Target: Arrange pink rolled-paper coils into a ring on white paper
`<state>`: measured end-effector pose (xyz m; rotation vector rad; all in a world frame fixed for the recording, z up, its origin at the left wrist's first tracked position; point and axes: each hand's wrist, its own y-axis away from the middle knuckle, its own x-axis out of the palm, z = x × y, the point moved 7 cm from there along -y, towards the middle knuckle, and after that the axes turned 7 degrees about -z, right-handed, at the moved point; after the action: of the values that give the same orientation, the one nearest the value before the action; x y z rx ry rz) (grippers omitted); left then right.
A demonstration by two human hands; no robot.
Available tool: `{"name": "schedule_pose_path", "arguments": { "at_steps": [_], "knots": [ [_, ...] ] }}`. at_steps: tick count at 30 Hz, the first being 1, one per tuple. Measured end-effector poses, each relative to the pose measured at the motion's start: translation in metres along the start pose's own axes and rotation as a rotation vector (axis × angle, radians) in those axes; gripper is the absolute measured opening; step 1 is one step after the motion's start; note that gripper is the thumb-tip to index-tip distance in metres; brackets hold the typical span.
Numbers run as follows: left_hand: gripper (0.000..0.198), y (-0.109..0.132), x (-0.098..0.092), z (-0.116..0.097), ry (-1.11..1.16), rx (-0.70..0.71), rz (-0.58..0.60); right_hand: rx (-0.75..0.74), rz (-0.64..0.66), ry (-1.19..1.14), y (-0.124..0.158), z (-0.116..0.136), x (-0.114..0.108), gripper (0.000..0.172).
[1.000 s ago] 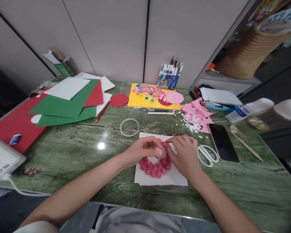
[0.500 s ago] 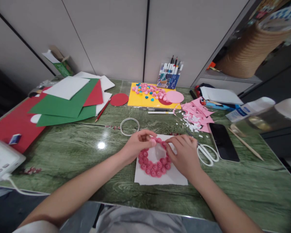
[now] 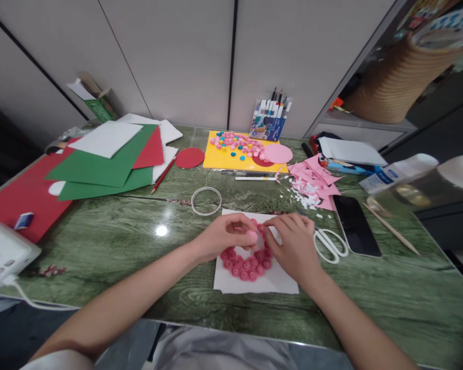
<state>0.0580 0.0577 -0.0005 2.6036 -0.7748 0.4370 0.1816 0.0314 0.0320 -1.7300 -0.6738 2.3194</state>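
Observation:
A ring of deep-pink rolled paper coils (image 3: 248,269) lies on white paper (image 3: 281,280) in front of me. My left hand (image 3: 233,236) is over the ring's upper left part and hides some of it. Its thumb and fingers pinch a small light-pink paper coil (image 3: 251,237) above the ring's open centre. My right hand (image 3: 293,244) is at the ring's upper right side, fingers curled, with thumb and index fingertips closed on the edge coils there.
White-handled scissors (image 3: 330,245) and a phone (image 3: 357,226) lie to the right. Beyond the ring are a roll of tape (image 3: 206,201), a yellow sheet (image 3: 212,162) with small paper rolls, and pink paper scraps (image 3: 314,177). Green sheets (image 3: 96,167) lie left.
My left hand has moved slightly right and toward me, carrying the light-pink coil from the ring's upper edge to over its centre. My right hand stays put.

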Motion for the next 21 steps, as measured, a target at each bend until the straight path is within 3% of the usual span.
{"name": "schedule_pose_path", "arguments": {
  "at_steps": [4, 13, 21],
  "knots": [
    [0.029, -0.005, -0.011, 0.006, -0.038, -0.007, -0.142, 0.003, -0.038, -0.046, -0.001, 0.0, -0.004, 0.009],
    [0.035, -0.003, -0.007, 0.005, 0.003, 0.009, -0.12, -0.013, -0.186, -0.364, 0.001, 0.009, -0.022, 0.008],
    [0.034, -0.001, -0.013, 0.005, -0.185, 0.061, -0.233, -0.059, -0.221, -0.374, 0.004, 0.018, -0.022, 0.008]
  ]
}}
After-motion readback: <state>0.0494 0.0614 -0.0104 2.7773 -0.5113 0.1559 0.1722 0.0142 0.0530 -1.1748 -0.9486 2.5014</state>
